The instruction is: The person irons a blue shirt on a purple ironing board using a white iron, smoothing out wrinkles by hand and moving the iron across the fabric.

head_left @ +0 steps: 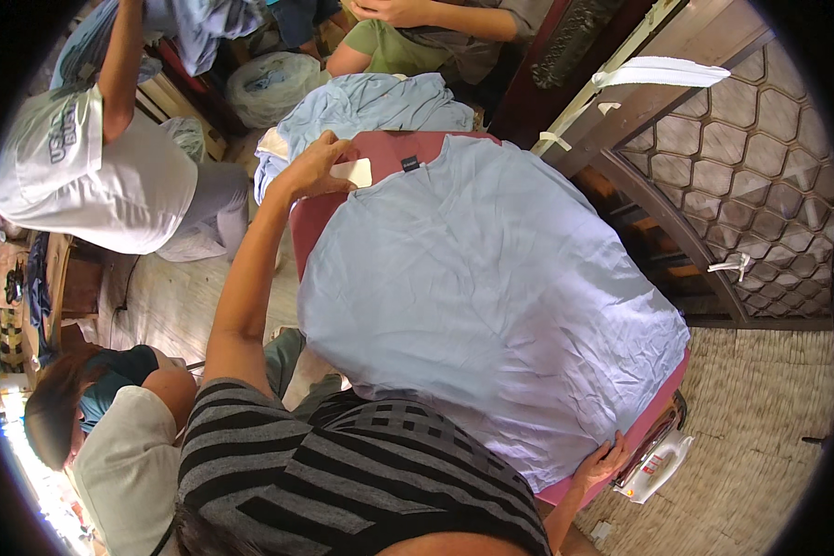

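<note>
- Evidently light, limp: pale blue garment (491, 287), spread on red board (380, 145); likely creases easily, best lifted by shoulders and hem.
- Left hand (317, 170): holding white card (354, 172).
- Right hand (602, 463): at garment's lower edge; grip cannot be told.

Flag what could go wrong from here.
1. The pale blue shirt reaches the edge of the maroon board on the left, so a tug could drag it off-line.
2. Its lower right is creased near the right hand; pressure there might deepen the folds.
3. The left hand has a white card beside the shirt's shoulder; its edge could catch the cloth.
</note>
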Demonstrator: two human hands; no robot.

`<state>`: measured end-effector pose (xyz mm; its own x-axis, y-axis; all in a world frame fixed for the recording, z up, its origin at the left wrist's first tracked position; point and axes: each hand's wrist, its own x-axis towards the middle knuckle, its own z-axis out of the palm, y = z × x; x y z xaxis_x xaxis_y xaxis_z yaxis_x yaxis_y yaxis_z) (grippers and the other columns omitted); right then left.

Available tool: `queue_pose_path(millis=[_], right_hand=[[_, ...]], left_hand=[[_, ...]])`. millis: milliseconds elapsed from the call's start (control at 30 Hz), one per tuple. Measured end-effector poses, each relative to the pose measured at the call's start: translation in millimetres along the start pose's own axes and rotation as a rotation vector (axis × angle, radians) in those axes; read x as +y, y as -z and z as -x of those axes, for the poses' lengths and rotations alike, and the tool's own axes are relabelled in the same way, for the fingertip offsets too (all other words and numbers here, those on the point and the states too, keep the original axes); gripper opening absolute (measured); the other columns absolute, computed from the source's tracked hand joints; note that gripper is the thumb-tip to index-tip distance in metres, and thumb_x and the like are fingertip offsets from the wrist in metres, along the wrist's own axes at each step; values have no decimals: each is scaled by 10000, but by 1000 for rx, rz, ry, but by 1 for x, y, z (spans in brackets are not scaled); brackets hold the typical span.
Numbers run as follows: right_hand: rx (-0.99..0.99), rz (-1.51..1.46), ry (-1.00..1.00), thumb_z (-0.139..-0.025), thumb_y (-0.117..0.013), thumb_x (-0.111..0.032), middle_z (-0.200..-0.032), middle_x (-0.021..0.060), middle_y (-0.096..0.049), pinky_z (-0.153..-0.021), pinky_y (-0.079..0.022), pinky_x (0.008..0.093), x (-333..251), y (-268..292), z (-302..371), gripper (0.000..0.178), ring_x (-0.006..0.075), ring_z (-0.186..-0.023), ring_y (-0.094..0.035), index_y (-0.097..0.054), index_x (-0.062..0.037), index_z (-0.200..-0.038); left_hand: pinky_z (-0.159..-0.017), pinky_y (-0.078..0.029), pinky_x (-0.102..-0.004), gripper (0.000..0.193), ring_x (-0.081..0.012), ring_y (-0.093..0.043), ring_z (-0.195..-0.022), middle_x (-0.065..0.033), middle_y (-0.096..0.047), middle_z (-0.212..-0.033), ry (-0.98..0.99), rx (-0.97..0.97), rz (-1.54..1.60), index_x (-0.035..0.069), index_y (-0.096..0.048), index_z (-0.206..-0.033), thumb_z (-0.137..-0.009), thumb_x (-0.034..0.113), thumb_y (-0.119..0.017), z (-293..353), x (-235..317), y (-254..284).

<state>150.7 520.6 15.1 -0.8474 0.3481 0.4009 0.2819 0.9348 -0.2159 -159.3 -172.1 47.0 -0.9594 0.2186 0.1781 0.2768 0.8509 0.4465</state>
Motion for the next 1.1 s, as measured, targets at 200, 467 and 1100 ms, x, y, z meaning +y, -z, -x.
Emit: queue_pose_path(millis=[200, 467, 1100], right_hand=[[-19, -25, -28, -966, -499, -105, -1213, 193, -565, -990, -386, 488, 1, -2, 1, 305, 375, -1137, -516, -616, 3, -1225], [-29, 21, -27, -985, -499, -123, -1232, 194, -555, -998, -381, 491, 6, -1, 1, 299, 375, -1148, -506, -607, 2, -1235], [-27, 39, 21, -997, -479, -137, -1204, 199, -573, -970, -400, 484, 0, -1, -4, 313, 374, -1122, -523, -597, 27, -1235]], left_hand=[[-795, -495, -351, 472, -239, -619, -887, -110, -647, -975, 154, 49, 214, 59, -587, -1103, -714, 179, -826, -19, -32, 4], [-734, -483, -294, 386, -136, -584, -842, -59, -630, -995, 273, 32, 556, 83, -576, -1249, -883, 156, -678, -66, -42, -17], [-815, -503, -280, 374, -138, -612, -893, -79, -662, -1077, 183, 788, 1176, 21, -582, -1210, -860, -102, -636, -50, -56, 2]])
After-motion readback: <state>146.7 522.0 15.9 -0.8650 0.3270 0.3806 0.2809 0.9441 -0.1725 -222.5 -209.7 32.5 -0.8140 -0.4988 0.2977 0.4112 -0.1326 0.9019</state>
